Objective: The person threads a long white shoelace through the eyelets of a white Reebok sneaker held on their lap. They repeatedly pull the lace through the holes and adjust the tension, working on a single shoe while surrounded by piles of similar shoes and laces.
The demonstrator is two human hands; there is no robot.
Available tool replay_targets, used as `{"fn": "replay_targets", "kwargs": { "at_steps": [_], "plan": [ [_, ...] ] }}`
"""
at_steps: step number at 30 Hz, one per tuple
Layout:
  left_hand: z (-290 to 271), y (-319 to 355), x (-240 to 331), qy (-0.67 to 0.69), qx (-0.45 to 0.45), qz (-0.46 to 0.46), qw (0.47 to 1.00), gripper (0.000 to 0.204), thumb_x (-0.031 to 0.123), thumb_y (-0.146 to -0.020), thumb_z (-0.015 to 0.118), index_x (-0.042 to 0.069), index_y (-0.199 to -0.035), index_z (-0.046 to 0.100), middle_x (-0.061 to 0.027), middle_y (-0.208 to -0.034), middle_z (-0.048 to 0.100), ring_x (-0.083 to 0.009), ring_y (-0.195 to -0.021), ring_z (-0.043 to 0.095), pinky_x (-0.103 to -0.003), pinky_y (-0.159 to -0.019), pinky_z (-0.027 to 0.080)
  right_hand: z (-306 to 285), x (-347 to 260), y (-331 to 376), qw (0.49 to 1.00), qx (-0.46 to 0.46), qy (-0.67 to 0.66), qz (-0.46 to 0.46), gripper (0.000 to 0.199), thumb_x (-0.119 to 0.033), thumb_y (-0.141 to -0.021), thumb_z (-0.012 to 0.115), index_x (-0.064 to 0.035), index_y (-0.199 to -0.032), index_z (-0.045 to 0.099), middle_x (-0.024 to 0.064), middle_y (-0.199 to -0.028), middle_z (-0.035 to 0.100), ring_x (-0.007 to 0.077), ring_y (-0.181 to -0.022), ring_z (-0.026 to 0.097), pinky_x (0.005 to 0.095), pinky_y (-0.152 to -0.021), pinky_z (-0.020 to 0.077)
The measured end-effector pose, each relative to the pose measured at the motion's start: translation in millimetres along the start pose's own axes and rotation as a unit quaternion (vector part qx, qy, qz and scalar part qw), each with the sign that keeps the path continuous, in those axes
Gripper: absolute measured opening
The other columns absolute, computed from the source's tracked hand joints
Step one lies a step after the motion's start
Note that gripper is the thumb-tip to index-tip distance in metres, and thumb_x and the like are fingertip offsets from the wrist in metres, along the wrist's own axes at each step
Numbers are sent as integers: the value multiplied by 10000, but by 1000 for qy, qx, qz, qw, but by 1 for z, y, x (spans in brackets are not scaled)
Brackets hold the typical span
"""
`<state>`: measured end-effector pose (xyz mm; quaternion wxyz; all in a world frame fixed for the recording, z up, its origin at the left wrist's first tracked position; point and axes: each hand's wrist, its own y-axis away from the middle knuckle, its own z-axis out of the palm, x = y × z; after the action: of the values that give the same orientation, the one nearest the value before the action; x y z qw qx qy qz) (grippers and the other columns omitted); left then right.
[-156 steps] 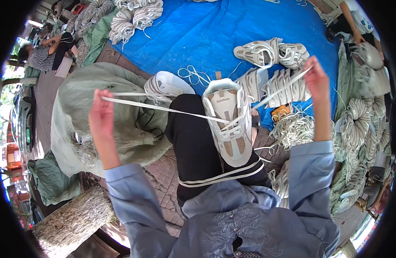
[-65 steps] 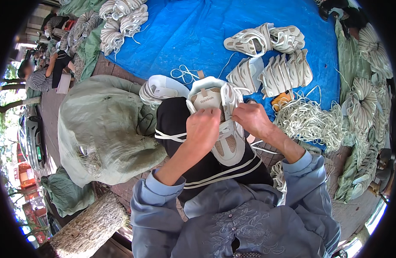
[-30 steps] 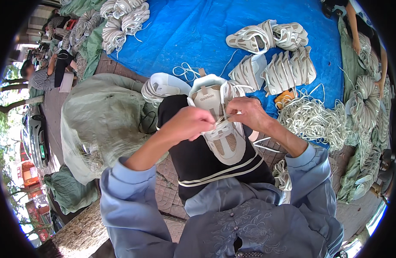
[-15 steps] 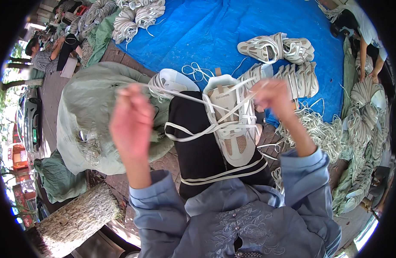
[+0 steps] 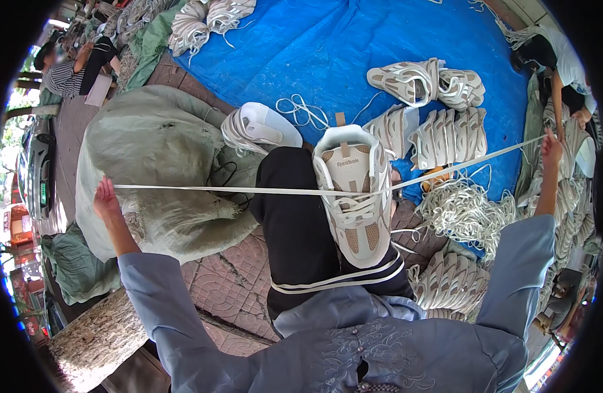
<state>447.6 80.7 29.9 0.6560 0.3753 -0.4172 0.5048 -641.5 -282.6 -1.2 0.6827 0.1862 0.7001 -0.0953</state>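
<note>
On black-trousered knee (image 5: 295, 223), pale grey chunky mesh sneaker (image 5: 355, 196) resting sole-down, toe toward person, steadied for lacing. Left hand (image 5: 106, 198) and right hand (image 5: 551, 145) each pinching closed on end of flat white lace (image 5: 249, 190), pulling it taut sideways through eyelets. Lace stretching straight, evening both ends.

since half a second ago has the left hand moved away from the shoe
Yes. The left hand has swung outward left from the shoe on the knee, pulling the lace taut.
</note>
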Motion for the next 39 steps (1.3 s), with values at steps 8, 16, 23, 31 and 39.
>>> {"fn": "replay_targets", "kwargs": {
  "at_steps": [8, 16, 23, 31, 39],
  "plan": [
    [95, 191, -35, -751, -247, 396, 467, 226, 220, -816, 539, 110, -1013, 551, -130, -706, 610, -254, -542, 593, -341, -492, 464, 99, -6, 79, 850, -73, 520, -46, 172, -205, -738, 607, -71, -633, 584, 11, -539, 494, 98, -403, 441, 234, -341, 309],
    [129, 423, -92, -368, -653, 313, 583, 251, 6, -677, 624, 90, -909, 578, -62, -715, 530, -240, -626, 548, -331, -533, 452, 249, 14, 224, 823, -393, 321, -256, 134, -111, -670, 632, 13, -680, 582, 59, -665, 512, 157, -613, 494, 269, -550, 384],
    [142, 424, -96, -439, -689, 294, 495, 151, 31, -658, 620, 67, -781, 540, -57, -692, 515, -231, -644, 558, -326, -519, 447, 325, -1, 343, 774, -574, 216, -159, 139, -109, -645, 659, -6, -716, 600, 76, -685, 563, 173, -631, 552, 281, -573, 421],
    [133, 430, -106, -323, -661, 470, 488, 131, 11, -649, 547, 33, -747, 461, -85, -649, 471, -248, -583, 530, -335, -500, 439, 338, 10, 362, 651, -570, 410, -289, 185, -193, -626, 661, -64, -719, 565, 103, -697, 580, 296, -675, 572, 385, -590, 441],
    [150, 421, -95, -362, -763, 82, 530, 121, 3, -711, 557, 14, -800, 475, -110, -669, 553, -237, -600, 581, -305, -505, 454, 340, 14, 358, 651, -569, 411, -288, 125, -166, -619, 639, -86, -641, 546, 99, -608, 568, 289, -628, 583, 393, -585, 450]
  ]
}}
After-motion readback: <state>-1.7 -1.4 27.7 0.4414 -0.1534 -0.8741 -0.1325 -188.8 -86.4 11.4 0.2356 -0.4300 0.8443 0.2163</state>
